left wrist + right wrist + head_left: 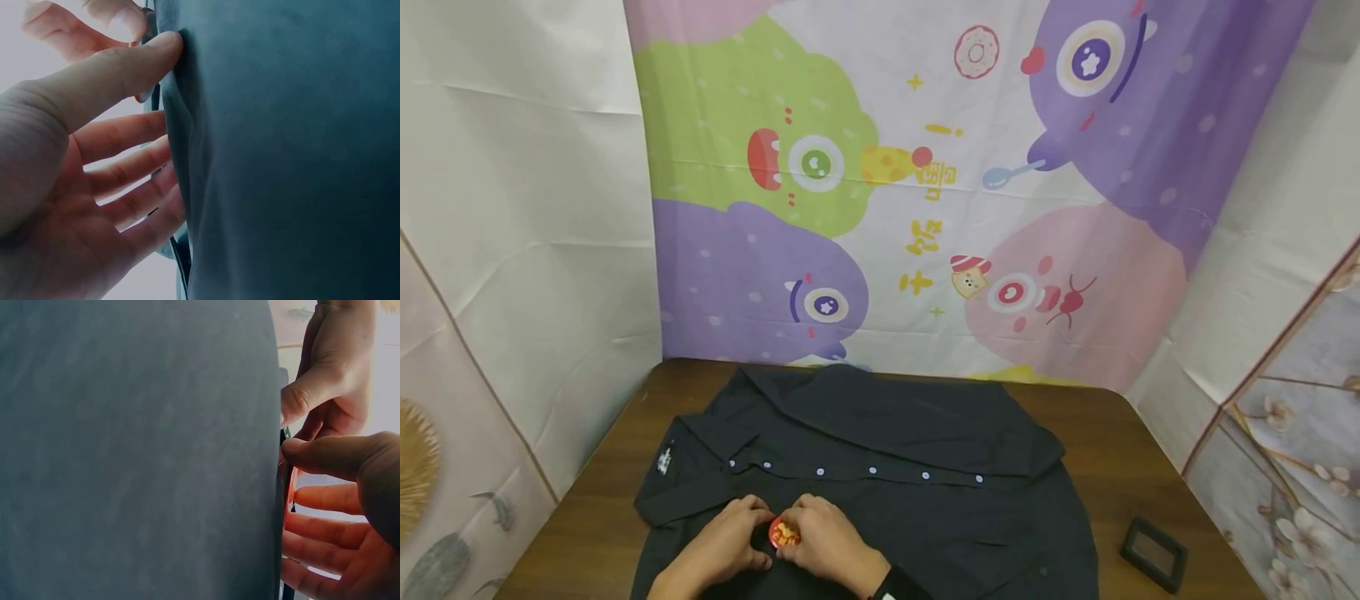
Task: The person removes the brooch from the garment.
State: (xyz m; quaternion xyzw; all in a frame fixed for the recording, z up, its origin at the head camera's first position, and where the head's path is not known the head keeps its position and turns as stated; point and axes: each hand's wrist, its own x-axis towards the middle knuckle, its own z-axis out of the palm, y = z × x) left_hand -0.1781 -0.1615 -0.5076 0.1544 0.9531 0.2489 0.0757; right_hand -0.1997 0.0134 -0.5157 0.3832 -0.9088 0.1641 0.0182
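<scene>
A dark button-front shirt (940, 525) is spread on the table, a row of small pale buttons across it. A round red badge (784, 534) with a yellow pattern lies low over its left part, between the two hands. My right hand (831, 542) holds the badge by its edge between thumb and index finger; its red rim (291, 487) shows edge-on in the right wrist view. Close by on the left, my left hand (726, 542) rests on the cloth with fingers spread and thumb tip on the fabric, as the left wrist view shows. The badge's underside is hidden.
The brown wooden table (1112, 442) shows around the shirt. A small black rectangular frame (1154, 553) lies at the right. Behind hangs a cloth with cartoon monsters (895, 200); a white curtain (542, 208) flanks it. A white print (664, 460) marks the shirt's left sleeve.
</scene>
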